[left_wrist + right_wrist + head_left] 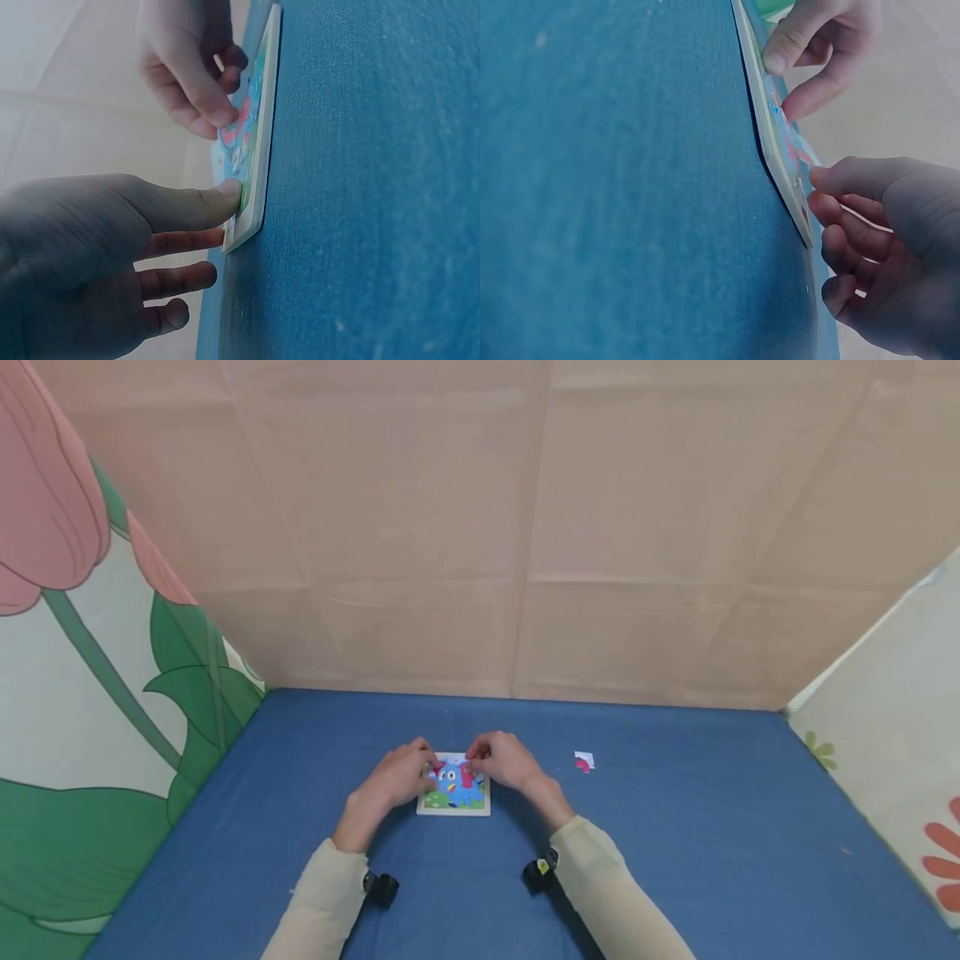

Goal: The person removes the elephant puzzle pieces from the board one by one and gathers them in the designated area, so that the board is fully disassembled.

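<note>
In the head view a square jigsaw puzzle (453, 812) with a pale frame lies on the blue cloth, its picture a blue cartoon figure with green below. My left hand (401, 774) is over its left side. Up close, the left thumb (229, 189) rests on the picture and the other fingers extend by the frame edge. My right hand (507, 760) is at the upper right of the puzzle. Its thumb and forefinger pinch a puzzle piece (804, 156) with red on it, slightly raised from the board; the fingertips partly hide it.
A loose white and pink puzzle piece (584, 762) lies on the blue cloth (712, 827), right of the right hand. A beige sheet (525, 527) rises behind the table. Flower-printed panels (112, 693) stand at the sides.
</note>
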Action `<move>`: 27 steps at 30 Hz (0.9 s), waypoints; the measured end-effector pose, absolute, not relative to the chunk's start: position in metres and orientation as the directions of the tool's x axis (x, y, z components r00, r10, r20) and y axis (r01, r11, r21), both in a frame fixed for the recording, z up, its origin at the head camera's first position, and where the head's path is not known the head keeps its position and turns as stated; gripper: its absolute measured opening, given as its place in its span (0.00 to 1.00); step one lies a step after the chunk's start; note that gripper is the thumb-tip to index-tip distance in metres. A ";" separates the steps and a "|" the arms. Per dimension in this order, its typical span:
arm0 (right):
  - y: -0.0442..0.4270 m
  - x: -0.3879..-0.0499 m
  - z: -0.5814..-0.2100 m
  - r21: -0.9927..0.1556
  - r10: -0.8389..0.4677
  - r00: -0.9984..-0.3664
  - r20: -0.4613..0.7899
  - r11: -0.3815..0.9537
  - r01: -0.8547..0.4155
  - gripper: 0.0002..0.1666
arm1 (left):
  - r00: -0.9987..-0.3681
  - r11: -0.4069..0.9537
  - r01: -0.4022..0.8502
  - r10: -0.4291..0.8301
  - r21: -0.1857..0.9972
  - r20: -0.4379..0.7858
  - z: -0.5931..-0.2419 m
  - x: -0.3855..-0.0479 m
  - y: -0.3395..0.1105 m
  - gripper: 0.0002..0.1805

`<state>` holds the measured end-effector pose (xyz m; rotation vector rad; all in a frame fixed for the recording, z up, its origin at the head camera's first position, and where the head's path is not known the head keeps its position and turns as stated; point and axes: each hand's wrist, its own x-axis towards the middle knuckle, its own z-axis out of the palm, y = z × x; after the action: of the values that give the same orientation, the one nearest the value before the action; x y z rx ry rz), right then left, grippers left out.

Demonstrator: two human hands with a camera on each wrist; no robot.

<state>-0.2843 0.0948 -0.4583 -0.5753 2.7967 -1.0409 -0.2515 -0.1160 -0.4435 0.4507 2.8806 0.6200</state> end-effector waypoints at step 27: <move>0.094 -0.278 -0.455 -0.773 -0.343 -0.939 0.041 0.584 -0.247 0.04 | -0.940 0.867 0.261 0.329 0.425 -0.094 -0.441 -0.250 -0.116 0.11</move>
<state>-0.2782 0.0938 -0.4547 -0.5036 2.6951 -1.2881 -0.2500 -0.1156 -0.4406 0.4580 2.8761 0.6208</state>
